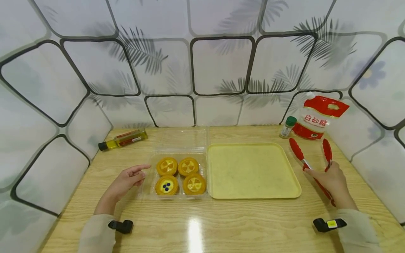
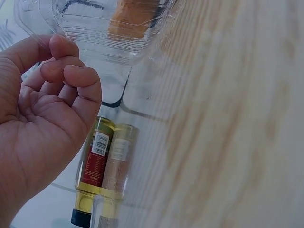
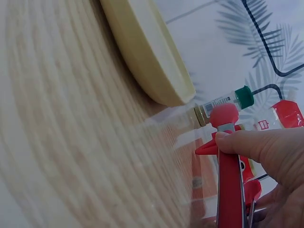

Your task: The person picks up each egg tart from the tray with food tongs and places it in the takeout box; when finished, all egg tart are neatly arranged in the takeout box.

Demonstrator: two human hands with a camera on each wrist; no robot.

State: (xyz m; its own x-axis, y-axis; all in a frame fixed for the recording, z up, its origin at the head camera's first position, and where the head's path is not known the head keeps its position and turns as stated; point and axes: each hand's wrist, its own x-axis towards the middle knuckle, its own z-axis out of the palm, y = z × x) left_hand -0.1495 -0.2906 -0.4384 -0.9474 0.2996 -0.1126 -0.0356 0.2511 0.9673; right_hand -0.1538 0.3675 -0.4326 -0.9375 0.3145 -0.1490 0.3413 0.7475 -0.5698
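Red-and-silver tongs (image 1: pixel 326 189) are gripped in my right hand (image 1: pixel 332 181), arms spread apart and red tips pointing away. In the right wrist view, the thumb presses on one red arm of the tongs (image 3: pixel 230 185). My left hand (image 1: pixel 126 181) is beside the left edge of a clear plastic box (image 1: pixel 177 150), index finger stretched toward its rim, other fingers loosely bent. In the left wrist view, fingertips of the left hand (image 2: pixel 52 95) are close to the box's rim; contact is unclear. Several egg tarts (image 1: pixel 166 185) sit in the box, one topped with blueberries.
A yellow tray (image 1: pixel 253 172) lies right of the box, whose lid is folded back. Behind the tongs stand a green-capped shaker jar (image 1: pixel 287 128) and a red-and-white sugar bag (image 1: pixel 316 119). An oil bottle (image 1: pixel 123 139) lies at the back left, near the patterned wall.
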